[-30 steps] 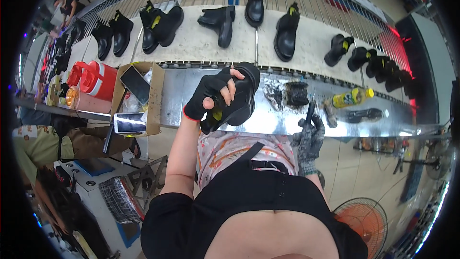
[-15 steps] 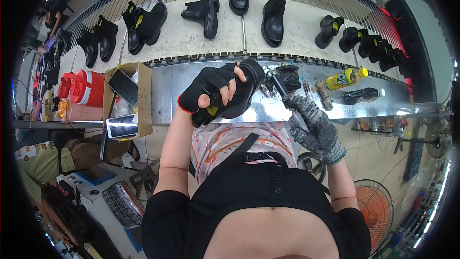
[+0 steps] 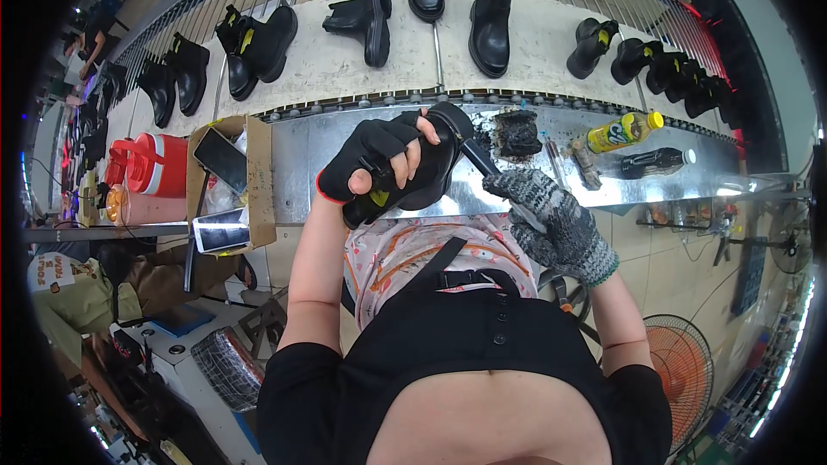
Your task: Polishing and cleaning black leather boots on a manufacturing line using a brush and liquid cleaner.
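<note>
From my seat I take this for a shoe factory floor: black boots (image 3: pixel 492 34) line a long white belt (image 3: pixel 332 77) edged with a chain (image 3: pixel 366 102). A held boot (image 3: pixel 431 181) is over a metal bench (image 3: pixel 297 155), near a sooty block (image 3: pixel 519 134). I see a co-worker (image 3: pixel 97 41) farther along.

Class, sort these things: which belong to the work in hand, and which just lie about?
Seemingly for the job:
black boot, in the left hand
black tool, in the right hand
other boots

Seemingly lying about:
red jug
yellow-capped bottle
black phone
cardboard box
</note>
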Demonstrator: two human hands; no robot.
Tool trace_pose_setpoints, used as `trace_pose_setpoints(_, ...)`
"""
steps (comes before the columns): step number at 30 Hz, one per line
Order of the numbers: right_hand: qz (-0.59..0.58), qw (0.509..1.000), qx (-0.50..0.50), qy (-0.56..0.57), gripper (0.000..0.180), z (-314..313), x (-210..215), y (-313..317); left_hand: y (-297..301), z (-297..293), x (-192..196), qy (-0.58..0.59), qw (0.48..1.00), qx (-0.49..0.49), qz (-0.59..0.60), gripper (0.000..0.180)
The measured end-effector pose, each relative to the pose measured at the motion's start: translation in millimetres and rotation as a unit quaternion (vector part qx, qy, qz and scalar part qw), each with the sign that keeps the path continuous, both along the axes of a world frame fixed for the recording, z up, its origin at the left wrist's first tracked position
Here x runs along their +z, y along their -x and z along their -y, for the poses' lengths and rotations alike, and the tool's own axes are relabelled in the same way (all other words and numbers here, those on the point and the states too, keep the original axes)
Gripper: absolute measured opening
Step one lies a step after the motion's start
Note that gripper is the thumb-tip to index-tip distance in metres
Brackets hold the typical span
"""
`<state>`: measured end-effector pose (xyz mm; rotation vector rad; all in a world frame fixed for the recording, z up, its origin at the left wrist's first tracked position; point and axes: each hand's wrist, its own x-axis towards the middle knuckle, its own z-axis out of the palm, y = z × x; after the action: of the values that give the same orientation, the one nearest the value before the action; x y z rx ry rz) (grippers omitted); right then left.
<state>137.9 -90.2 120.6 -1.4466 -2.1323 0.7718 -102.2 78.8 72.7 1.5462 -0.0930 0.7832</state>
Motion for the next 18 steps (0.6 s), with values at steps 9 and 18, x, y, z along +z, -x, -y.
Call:
trace_pose_setpoints(9, -0.078, 0.997, -0.019, 0.012, 0.040, -9.5, 4.7, -4.1, 0.6, -3.3, -1.0, -0.014, 1.000, -0.012, -0.013, 0.077)
trace_pose_setpoints(18, -0.287, 0.952, -0.064, 0.079, 0.067, -27.3, -30.5, 11.0, 19.8, -27.6, -23.0, 0.037, 0.999, 0.031, 0.020, 0.081)
